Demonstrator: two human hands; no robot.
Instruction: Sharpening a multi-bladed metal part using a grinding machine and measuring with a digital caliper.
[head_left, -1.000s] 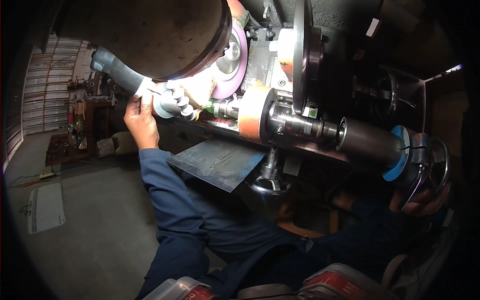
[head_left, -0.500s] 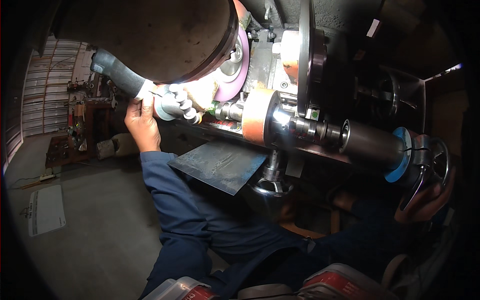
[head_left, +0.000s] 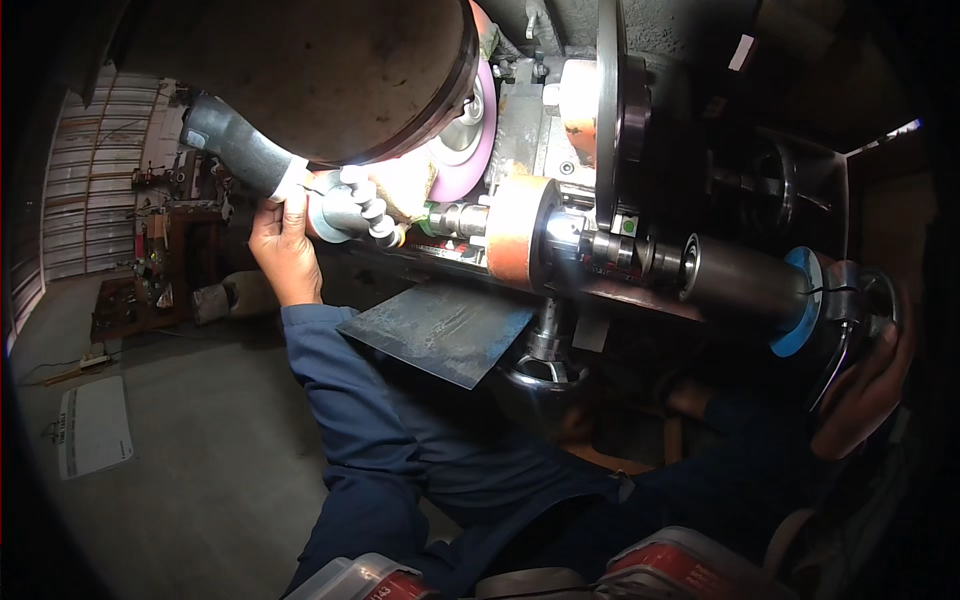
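Observation:
My left hand [head_left: 286,250] is closed at the left end of a grinding machine, its thumb and fingers against a grey-green round fitting [head_left: 338,212] below a black handle-like part [head_left: 238,145]. At the dim right end my right hand [head_left: 868,392] bends its fingers round the rim of a chrome handwheel [head_left: 880,300]. Between my hands runs a stepped metal shaft [head_left: 612,250], passing an orange drum [head_left: 515,230]. Behind it stands a pink grinding wheel [head_left: 468,165]. White hose segments [head_left: 368,205] hang next to the fitting.
A flat metal plate [head_left: 440,330] juts out toward me, with a second handwheel [head_left: 545,375] beside it. Above are a large dark guard [head_left: 300,70] and a dark upright disc [head_left: 610,120]. A cluttered bench [head_left: 170,250] and a white board [head_left: 95,427] are at left.
My right hand has shifted up and right along the handwheel's rim, and the wheel's lever has turned slightly. My left hand stays in place.

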